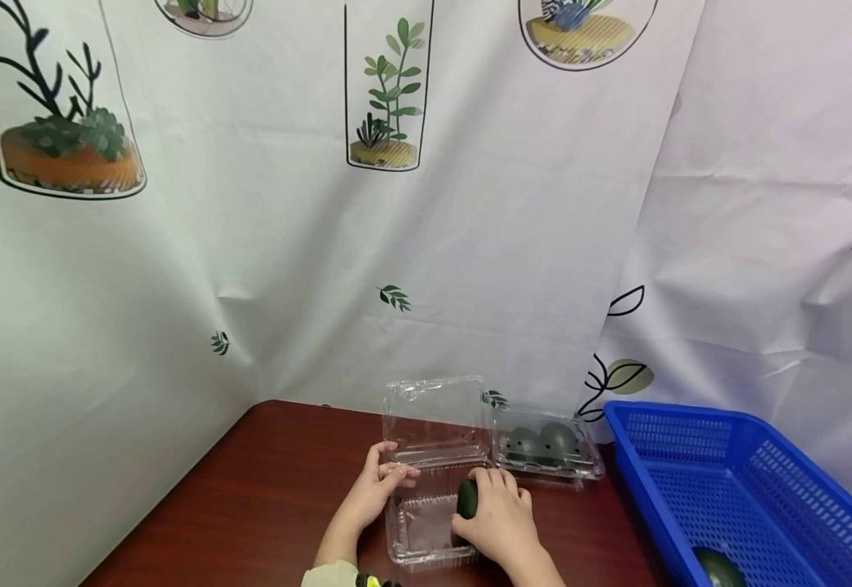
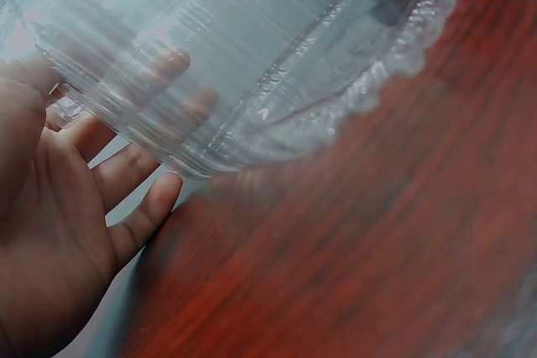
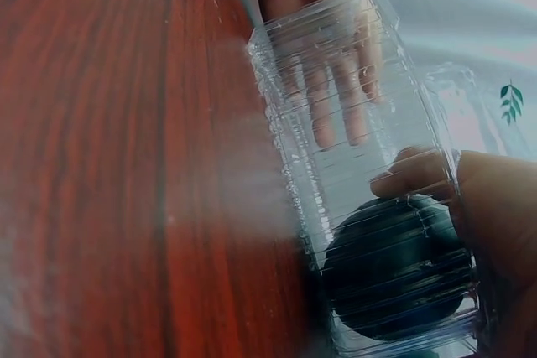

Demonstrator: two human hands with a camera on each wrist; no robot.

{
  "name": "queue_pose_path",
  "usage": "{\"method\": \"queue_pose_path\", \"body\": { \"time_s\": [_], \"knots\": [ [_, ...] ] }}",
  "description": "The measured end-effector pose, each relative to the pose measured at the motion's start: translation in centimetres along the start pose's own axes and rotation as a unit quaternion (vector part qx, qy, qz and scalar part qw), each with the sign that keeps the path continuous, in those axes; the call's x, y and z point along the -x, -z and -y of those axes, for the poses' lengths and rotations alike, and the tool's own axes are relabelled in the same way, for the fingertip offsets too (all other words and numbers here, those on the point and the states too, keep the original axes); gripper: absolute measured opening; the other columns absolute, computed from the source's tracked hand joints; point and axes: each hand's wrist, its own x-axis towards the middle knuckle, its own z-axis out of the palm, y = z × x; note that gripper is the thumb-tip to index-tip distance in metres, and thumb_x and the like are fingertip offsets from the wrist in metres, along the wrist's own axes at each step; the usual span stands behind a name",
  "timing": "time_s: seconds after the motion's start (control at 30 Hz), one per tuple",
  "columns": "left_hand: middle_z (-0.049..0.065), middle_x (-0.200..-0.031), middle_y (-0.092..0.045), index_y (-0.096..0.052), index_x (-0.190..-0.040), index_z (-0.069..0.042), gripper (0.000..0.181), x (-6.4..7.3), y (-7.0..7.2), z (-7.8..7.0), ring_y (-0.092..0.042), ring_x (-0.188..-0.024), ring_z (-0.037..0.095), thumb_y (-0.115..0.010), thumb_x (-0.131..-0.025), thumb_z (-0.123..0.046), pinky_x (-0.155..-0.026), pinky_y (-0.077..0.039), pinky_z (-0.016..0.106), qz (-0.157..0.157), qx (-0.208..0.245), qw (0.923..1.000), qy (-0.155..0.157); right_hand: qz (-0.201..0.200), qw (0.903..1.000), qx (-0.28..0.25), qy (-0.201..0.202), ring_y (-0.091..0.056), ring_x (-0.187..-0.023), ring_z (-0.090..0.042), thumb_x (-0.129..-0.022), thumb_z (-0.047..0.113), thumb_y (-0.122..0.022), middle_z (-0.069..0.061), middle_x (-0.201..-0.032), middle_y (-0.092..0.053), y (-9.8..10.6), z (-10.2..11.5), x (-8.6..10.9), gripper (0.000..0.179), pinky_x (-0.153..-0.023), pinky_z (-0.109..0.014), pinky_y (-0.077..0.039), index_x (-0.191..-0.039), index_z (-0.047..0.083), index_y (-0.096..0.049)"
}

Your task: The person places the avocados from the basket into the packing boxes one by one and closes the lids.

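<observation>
My right hand [image 1: 499,514] holds a dark green avocado [image 1: 467,499] between thumb and fingers, inside the right part of a clear plastic clamshell box [image 1: 426,530]. Through the box's ridged wall the avocado [image 3: 394,266] shows in the right wrist view, low against the base. The box lies with its lid [image 1: 436,416] raised at the back. At the box's left side, my left hand [image 1: 376,492] touches the plastic with fairly straight fingers. In the left wrist view, some of these fingers [image 2: 197,111] show through the clear wall.
A second clamshell box [image 1: 546,444], closed, sits behind on the right with two dark green avocados inside. A blue plastic basket [image 1: 627,481] stands at the right, holding another avocado [image 1: 719,567]. Patterned white sheeting [image 1: 308,244] hangs behind the red-brown table [image 1: 249,497].
</observation>
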Motion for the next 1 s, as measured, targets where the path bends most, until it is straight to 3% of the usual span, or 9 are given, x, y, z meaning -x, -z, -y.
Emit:
{"method": "queue_pose_path", "body": {
  "time_s": [0.27,0.5,0.7,1.0],
  "knots": [
    [0.025,-0.107,-0.062,-0.016,-0.131,0.002,0.044,0.3,-0.1,-0.1,-0.061,-0.097,0.037,-0.042,-0.098,-0.011,-0.091,-0.039,0.051,0.0,0.0,1.0,-0.007,0.018,0.9995,-0.024,-0.014,-0.041,-0.117,-0.038,-0.065,0.038,-0.075,-0.012,-0.117,-0.056,0.1,0.1,0.0,0.059,-0.082,-0.063,-0.031,-0.114,0.013,-0.056],
    [0.025,-0.106,-0.062,-0.016,-0.131,0.002,0.044,0.3,-0.1,-0.2,-0.061,-0.096,0.037,-0.043,-0.098,-0.011,-0.091,-0.039,0.051,-0.002,-0.002,1.0,-0.009,0.036,0.9993,-0.001,-0.008,-0.044,-0.111,-0.041,-0.066,0.041,-0.074,-0.013,-0.112,-0.055,0.4,0.2,-0.1,0.062,-0.077,-0.062,-0.034,-0.118,0.014,-0.056],
    [0.025,-0.106,-0.062,-0.017,-0.131,0.003,0.044,0.5,-0.1,-0.4,-0.062,-0.096,0.037,-0.043,-0.098,-0.011,-0.091,-0.039,0.051,-0.006,-0.008,0.9999,-0.008,0.049,0.9988,0.007,0.001,-0.043,-0.111,-0.042,-0.068,0.043,-0.073,-0.013,-0.11,-0.054,0.5,0.3,-0.2,0.061,-0.081,-0.062,-0.033,-0.119,0.014,-0.056],
    [0.024,-0.107,-0.062,-0.016,-0.131,0.003,0.043,0.5,-0.2,-0.4,-0.061,-0.096,0.037,-0.041,-0.099,-0.011,-0.091,-0.039,0.051,-0.001,-0.006,1.0,-0.007,0.056,0.9977,0.033,0.018,-0.048,-0.107,-0.042,-0.069,0.059,-0.068,-0.015,-0.114,-0.055,1.7,0.3,-0.2,0.069,-0.084,-0.062,-0.034,-0.121,0.016,-0.057]
  ]
}}
